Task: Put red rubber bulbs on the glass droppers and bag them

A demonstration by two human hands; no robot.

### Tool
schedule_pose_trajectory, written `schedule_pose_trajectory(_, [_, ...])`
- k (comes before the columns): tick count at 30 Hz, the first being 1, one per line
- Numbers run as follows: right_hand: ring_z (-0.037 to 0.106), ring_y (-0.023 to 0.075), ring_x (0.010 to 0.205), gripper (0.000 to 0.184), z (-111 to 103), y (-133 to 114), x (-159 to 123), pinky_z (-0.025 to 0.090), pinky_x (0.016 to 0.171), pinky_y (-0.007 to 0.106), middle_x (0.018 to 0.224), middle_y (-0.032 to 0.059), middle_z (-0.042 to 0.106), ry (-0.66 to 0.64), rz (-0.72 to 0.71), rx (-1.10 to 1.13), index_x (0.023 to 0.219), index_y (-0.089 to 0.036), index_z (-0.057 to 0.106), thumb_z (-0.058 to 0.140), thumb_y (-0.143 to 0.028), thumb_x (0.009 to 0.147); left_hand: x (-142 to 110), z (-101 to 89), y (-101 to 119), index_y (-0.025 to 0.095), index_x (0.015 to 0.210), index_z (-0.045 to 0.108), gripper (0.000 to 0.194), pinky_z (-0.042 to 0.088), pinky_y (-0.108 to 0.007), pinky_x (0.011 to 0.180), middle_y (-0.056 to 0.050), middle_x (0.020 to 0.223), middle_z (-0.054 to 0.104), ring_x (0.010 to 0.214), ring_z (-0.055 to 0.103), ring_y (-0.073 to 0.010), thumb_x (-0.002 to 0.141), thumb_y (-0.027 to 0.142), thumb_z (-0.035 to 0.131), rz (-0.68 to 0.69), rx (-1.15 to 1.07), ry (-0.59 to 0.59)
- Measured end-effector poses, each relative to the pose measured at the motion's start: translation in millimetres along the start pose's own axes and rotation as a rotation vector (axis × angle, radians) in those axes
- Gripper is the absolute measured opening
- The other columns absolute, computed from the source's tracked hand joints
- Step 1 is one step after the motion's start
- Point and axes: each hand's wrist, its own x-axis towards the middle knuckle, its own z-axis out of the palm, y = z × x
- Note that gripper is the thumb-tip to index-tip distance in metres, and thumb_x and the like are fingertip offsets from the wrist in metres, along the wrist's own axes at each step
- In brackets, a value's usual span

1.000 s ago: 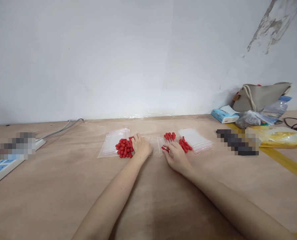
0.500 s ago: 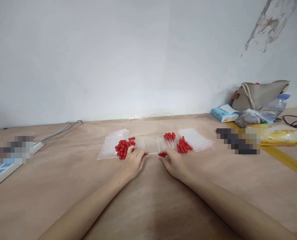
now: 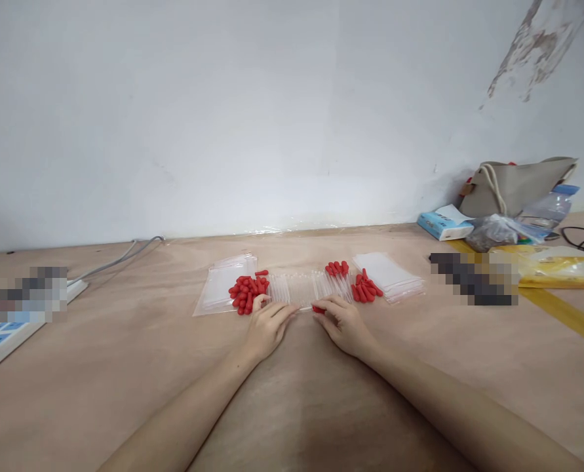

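My left hand (image 3: 271, 326) is closed in a pinch, its fingertips on a thin clear tube (image 3: 305, 309) that is only faintly visible. My right hand (image 3: 343, 324) pinches a red rubber dropper bulb (image 3: 318, 309), partly hidden by the fingers. The tube and the bulb lie nearly in line; I cannot tell whether they touch. Behind my hands lie clear thin tubes (image 3: 279, 288) in a left group and more tubes (image 3: 325, 283) on the right, several of these ending in red bulbs (image 3: 337, 267). Loose red bulbs lie in a left pile (image 3: 245, 292) and a right pile (image 3: 366, 288).
Stacks of clear plastic bags lie left (image 3: 227, 282) and right (image 3: 390, 275) on the wooden table (image 3: 124, 367). A power strip (image 3: 6, 341) is far left. On the right are a tissue pack (image 3: 444, 224), a grey bag (image 3: 522, 187), a bottle (image 3: 560, 203) and a yellow packet (image 3: 552, 265).
My fingers have shifted slightly while staying close together. The tube between them shows less clearly now. The whole view has moved a little, and the red bulb stays in my right hand.
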Motion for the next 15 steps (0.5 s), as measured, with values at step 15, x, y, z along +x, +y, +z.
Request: schedule_pose_trajectory(15, [0.056,0.0134,0.075,0.015,-1.7,3.0,0.9,0.047,0.067,0.026,0.081,0.0044,0.061,-0.007,-0.103,-0.006,0.091,-0.020,0.058,0.045,-0.021,0.084,-0.7,-1.4,0.0,0.018,0.103,0.057,0.030,0.028,-0.033,0.071,-0.004,0.087,0.066,0.070,0.055,-0.0134,0.084,0.006,0.038,0.098,-0.060,0.012])
